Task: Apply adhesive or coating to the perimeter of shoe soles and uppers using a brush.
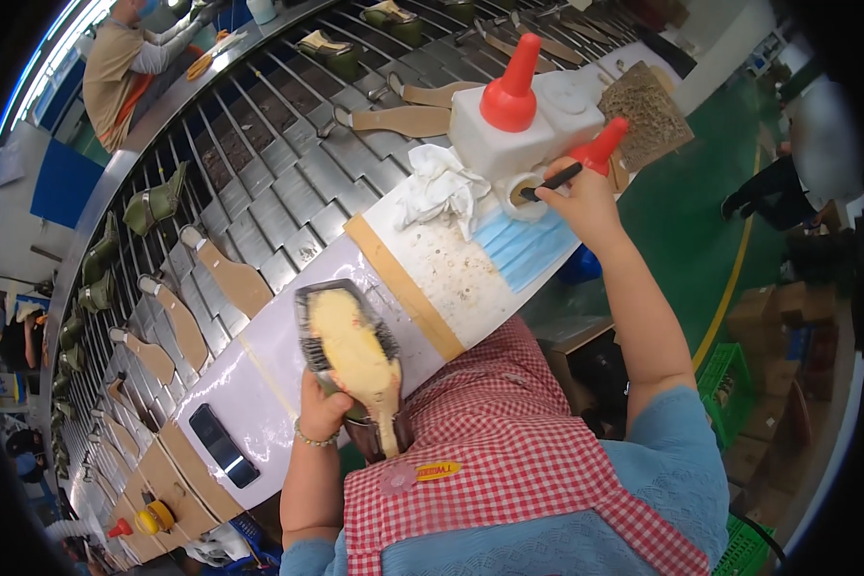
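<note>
My left hand [324, 411] grips a shoe upper on a last [350, 353], bottom side up, its pale yellow insole facing me, held over the near edge of the white worktable [259, 384]. My right hand [578, 197] is stretched out to the right end of the table, holding a black-handled brush [550, 180] with its tip dipped in a small round white pot [520, 192]. Right behind the pot stands a white squeeze container with a red cone nozzle [509, 106]; a second red nozzle [605, 146] pokes out beside my right hand.
A crumpled white cloth [439, 187] and a blue face mask [523, 252] lie on the table. A black phone [223, 444] lies at its left part. Behind runs a metal slat conveyor [259, 163] with shoe lasts and tan soles. Another person [125, 62] works at the far side.
</note>
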Demonstrator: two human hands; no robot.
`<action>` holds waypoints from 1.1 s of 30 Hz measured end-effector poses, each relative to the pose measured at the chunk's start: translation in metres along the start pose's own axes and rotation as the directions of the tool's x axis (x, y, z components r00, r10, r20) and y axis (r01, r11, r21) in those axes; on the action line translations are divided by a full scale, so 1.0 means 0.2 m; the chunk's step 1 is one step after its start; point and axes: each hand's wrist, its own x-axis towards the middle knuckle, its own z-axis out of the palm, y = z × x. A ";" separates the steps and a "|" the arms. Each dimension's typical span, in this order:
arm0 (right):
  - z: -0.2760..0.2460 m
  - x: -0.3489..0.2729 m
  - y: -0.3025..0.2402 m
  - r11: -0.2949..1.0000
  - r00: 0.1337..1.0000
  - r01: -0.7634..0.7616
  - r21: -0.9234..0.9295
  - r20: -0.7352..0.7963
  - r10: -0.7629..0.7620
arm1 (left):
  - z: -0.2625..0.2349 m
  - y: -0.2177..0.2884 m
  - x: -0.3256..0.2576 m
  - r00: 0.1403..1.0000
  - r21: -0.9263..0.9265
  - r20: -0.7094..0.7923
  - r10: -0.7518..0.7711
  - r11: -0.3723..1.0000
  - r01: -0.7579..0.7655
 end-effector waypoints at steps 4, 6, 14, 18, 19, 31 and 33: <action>0.00 0.02 0.01 0.996 0.995 -0.025 -0.083 0.099 0.033 | -0.02 0.04 0.02 0.992 -0.038 -0.115 0.050 0.998 -0.054; -0.02 0.02 -0.01 1.000 0.997 -0.024 -0.018 0.078 0.025 | -0.01 0.04 0.03 0.979 -0.069 -0.195 0.062 0.995 -0.077; -0.10 -0.05 0.14 0.387 0.853 -0.455 0.802 0.269 0.446 | -0.08 -0.07 0.07 0.981 -0.179 -0.187 0.047 0.981 -0.081; 0.01 -0.07 0.28 0.016 0.714 -0.524 0.852 0.429 0.553 | -0.09 -0.07 0.08 0.986 -0.268 -0.164 -0.004 0.963 -0.040; 0.02 -0.06 0.29 -0.032 0.665 -0.539 0.842 0.448 0.597 | -0.09 -0.07 0.08 0.987 -0.268 -0.160 -0.007 0.963 -0.037; -0.19 -0.13 0.04 -0.108 0.850 -0.433 0.895 0.445 0.282 | 0.27 0.14 0.25 0.973 -0.494 -0.168 -0.156 0.868 0.054; -0.18 -0.22 -0.21 0.033 0.896 -0.392 0.920 0.373 0.240 | 0.28 0.13 0.27 0.985 -0.446 -0.102 -0.137 0.892 0.078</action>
